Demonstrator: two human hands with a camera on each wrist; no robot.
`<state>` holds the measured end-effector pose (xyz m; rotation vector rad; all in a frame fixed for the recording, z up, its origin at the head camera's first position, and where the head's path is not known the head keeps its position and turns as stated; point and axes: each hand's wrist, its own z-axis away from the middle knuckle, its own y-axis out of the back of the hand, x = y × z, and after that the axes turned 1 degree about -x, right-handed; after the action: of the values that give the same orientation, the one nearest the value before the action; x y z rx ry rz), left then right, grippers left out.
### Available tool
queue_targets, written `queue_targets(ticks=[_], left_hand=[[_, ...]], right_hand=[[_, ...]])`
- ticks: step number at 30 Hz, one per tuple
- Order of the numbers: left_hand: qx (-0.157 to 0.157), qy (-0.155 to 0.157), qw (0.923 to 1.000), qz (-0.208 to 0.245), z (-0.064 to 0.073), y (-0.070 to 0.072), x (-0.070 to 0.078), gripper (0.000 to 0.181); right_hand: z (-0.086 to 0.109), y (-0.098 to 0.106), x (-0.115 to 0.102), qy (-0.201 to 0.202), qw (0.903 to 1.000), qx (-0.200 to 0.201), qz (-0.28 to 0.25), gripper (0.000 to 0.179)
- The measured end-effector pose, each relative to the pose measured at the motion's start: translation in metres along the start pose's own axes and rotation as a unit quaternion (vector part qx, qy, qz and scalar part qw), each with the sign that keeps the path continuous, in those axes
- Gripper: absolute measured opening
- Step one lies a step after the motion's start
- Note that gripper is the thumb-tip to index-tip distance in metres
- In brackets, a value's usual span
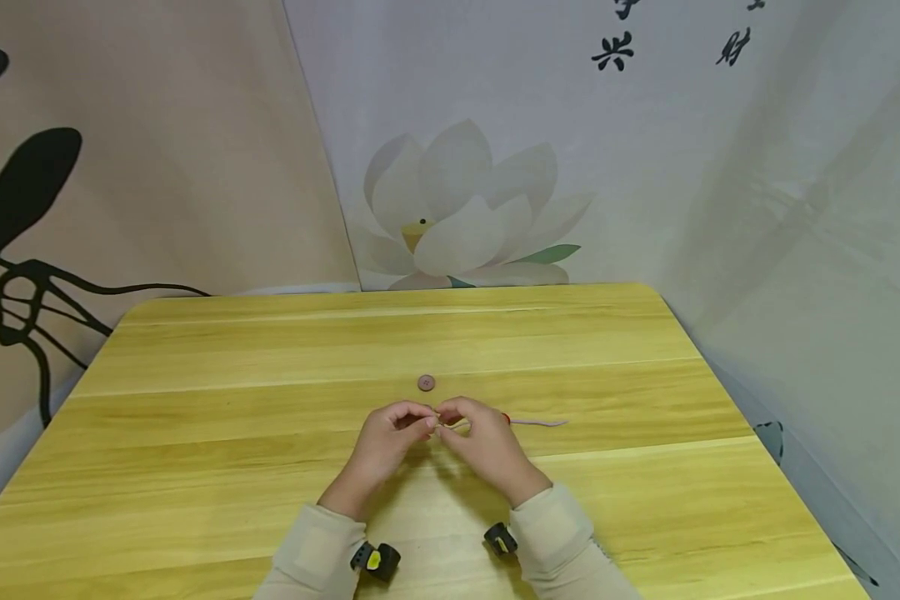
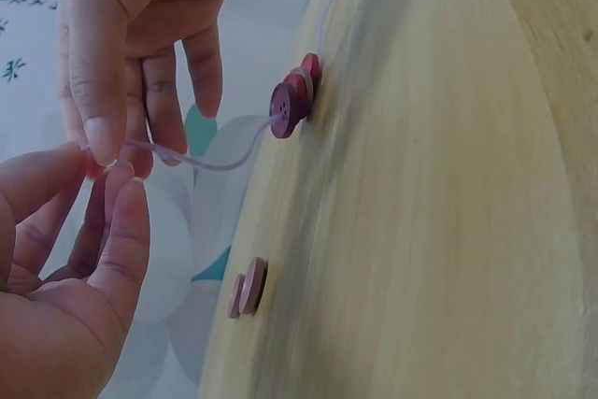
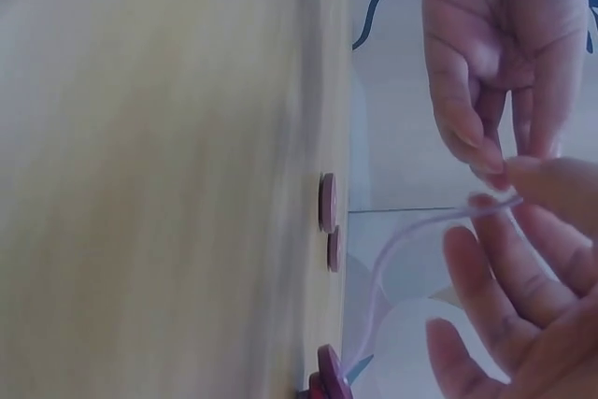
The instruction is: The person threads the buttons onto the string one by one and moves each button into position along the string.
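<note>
A pale lilac string (image 2: 220, 165) runs from the fingertips of both hands to a row of threaded red and purple buttons (image 2: 294, 95) on the table. My right hand (image 1: 483, 437) pinches the string between thumb and fingers, its other fingers spread. Fingertips almost touching it, my left hand (image 1: 390, 437) pinches at the string's end. A small reddish patch shows between the fingertips in the left wrist view; whether it is a button I cannot tell. Past the hands, a loose mauve button (image 1: 426, 382) lies flat, with a second loose button (image 3: 334, 249) close by.
Both hands are above a wooden table (image 1: 232, 433). The string's other tail (image 1: 540, 422) lies to the right of the right hand. Behind the table's far edge hangs a printed cloth (image 1: 480, 75) with a flower. Each wrist wears a small black camera (image 1: 382, 562).
</note>
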<state>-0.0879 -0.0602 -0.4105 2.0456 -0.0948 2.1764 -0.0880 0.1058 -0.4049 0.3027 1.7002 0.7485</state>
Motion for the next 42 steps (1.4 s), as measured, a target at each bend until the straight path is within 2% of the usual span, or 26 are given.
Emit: queue_targets(ticks=[7, 16, 25, 34, 36, 42], left_hand=[[-0.002, -0.001, 1.0, -0.003, 0.0, 0.0, 0.0, 0.012], [0.005, -0.002, 0.9999, -0.013, -0.001, -0.001, -0.002, 0.006], [0.011, 0.005, 0.9999, -0.004, -0.002, 0.003, -0.001, 0.01], [0.016, 0.017, 0.9996, -0.014, -0.011, 0.011, 0.002, 0.014], [0.018, 0.019, 0.9993, -0.028, -0.014, 0.012, 0.002, 0.014], [0.027, 0.02, 0.9935, -0.109, -0.025, 0.018, 0.003, 0.016]], right_hand=[[-0.001, 0.0, -0.001, 0.006, 0.9997, 0.009, 0.023, 0.017], [0.001, 0.001, -0.002, 0.019, 0.9995, 0.009, 0.023, 0.011], [0.001, 0.003, 0.0, 0.03, 0.9992, 0.016, 0.021, 0.009], [0.003, 0.007, 0.004, 0.018, 0.9994, 0.026, -0.013, 0.01], [0.003, 0.009, 0.006, 0.014, 0.9992, 0.032, -0.02, 0.01], [0.004, 0.015, 0.009, 0.003, 0.9985, 0.046, -0.027, 0.008]])
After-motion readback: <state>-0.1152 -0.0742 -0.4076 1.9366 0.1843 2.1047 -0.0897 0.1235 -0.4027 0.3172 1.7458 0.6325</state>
